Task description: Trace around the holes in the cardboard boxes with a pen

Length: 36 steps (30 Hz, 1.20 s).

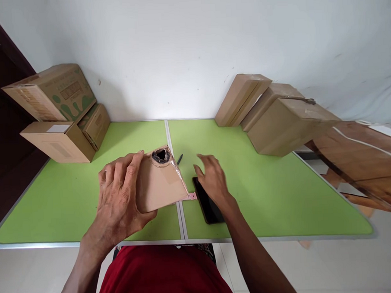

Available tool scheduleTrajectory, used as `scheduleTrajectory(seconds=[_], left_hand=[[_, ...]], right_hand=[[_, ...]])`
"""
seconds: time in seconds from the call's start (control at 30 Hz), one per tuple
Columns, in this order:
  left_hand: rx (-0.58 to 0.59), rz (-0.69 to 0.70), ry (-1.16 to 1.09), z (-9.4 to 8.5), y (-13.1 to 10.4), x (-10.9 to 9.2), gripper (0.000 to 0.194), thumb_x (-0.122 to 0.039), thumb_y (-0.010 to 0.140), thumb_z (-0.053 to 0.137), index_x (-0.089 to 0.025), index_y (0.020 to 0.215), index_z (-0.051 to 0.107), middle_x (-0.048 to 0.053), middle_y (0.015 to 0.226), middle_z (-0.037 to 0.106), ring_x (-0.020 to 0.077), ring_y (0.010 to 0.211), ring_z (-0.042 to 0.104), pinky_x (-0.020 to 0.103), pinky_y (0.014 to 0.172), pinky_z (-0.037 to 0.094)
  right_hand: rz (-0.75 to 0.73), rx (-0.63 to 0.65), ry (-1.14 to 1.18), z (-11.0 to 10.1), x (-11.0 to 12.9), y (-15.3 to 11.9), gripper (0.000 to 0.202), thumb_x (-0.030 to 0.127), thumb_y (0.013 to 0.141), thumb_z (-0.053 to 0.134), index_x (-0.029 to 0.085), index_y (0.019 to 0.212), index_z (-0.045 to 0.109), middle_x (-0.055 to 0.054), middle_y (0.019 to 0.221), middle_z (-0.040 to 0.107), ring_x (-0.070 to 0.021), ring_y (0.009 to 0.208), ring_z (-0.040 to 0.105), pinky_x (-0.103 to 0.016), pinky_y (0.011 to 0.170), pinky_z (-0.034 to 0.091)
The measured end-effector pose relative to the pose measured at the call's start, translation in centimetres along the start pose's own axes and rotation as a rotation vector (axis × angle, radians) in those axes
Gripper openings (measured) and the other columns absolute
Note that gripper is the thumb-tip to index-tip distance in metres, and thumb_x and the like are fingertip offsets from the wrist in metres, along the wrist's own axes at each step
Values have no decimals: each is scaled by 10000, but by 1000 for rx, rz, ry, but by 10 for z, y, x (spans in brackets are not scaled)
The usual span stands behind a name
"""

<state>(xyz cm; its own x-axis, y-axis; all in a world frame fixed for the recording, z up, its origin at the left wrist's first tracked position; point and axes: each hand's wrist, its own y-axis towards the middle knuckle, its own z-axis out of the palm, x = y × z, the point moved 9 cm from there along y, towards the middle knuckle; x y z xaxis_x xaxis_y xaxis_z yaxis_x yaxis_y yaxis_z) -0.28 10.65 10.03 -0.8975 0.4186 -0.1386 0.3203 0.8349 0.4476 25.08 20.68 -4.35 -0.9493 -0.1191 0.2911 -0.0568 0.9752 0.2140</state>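
My left hand (119, 193) is wrapped round the left side of a small cardboard box (161, 187), thumb along its near edge. A rough hole (161, 155) with a blackened rim is cut near the box's far corner, and shiny tape runs down its right edge. My right hand (211, 176) hovers over a black smartphone (207, 206), fingers apart and slightly blurred, with nothing visible between them. Just beyond the box lies a dark pen-like stick (180, 159). A pink strip with dark marks (192, 196) pokes out from under the box's near right corner.
The green folding table (269, 203) has a white seam down its middle. Several cardboard boxes (73, 93) are stacked at the back left. More boxes (279, 125) lean together at the back right, beside a brown wooden surface (371, 156) with a white cable.
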Motion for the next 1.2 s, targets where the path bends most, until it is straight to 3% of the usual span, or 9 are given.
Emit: scheduleTrajectory(seconds=[0.13,0.3,0.5,0.63,0.73,0.87,0.97,1.07,1.2], left_hand=[[-17,-1,4,1,-3,-2,1116,-347,717,785,-203,1683,244,224,1517,546,444,1287,537,595,1065,432],[-49,33,43,4,-4,-12,1089,-345,709,790,-152,1661,297,236,1482,570,434,1262,538,583,1073,420],[-85,19,33,3,-9,-8,1085,-330,702,789,-129,1656,314,237,1469,581,432,1263,537,580,1077,428],[-82,-6,49,3,-9,-5,1084,-347,706,778,-140,1663,311,236,1482,570,438,1244,546,587,1060,433],[-79,0,52,4,-8,-6,1086,-351,708,778,-144,1666,313,232,1485,567,436,1244,549,586,1067,428],[-74,-2,48,5,-7,-6,1095,-356,711,781,-156,1675,304,226,1475,571,438,1238,552,583,1053,431],[-73,1,45,5,-9,-5,1090,-361,716,777,-160,1676,300,228,1481,566,445,1253,544,586,1053,433],[-73,3,55,4,-10,-5,1083,-354,721,776,-153,1673,301,235,1488,560,447,1257,541,588,1050,438],[-69,32,74,5,-10,-11,1077,-349,728,779,-140,1669,299,242,1472,572,452,1264,539,589,1048,441]], right_hand=[[270,94,-65,-12,-26,-72,575,640,949,758,86,1106,744,-259,1018,765,-453,973,756,-504,709,601],[520,280,-13,4,-26,-110,581,485,890,854,45,1221,667,-337,1298,698,-483,1268,684,-497,902,583],[640,336,172,6,-39,-108,552,460,822,853,66,1165,673,-323,1202,757,-495,1159,743,-498,862,573],[629,350,439,9,-39,-126,311,377,850,761,172,1078,713,-158,1056,838,-352,1015,801,-403,844,592],[631,328,676,10,-36,-143,328,417,911,697,186,1142,725,-116,1097,856,-312,1043,813,-387,867,625],[857,334,1445,19,-26,-177,529,447,819,921,170,1227,731,-137,1148,866,-341,1033,841,-439,869,684],[960,194,1740,2,-21,-192,527,297,749,1013,168,1204,782,-133,1305,833,-309,1071,834,-415,887,713],[888,68,1881,-32,-8,-186,481,218,747,1004,191,1194,827,-119,1304,834,-249,999,814,-322,772,707],[702,188,2071,-77,41,-156,414,319,799,988,187,1170,861,-138,1150,856,-227,916,779,-299,759,667]])
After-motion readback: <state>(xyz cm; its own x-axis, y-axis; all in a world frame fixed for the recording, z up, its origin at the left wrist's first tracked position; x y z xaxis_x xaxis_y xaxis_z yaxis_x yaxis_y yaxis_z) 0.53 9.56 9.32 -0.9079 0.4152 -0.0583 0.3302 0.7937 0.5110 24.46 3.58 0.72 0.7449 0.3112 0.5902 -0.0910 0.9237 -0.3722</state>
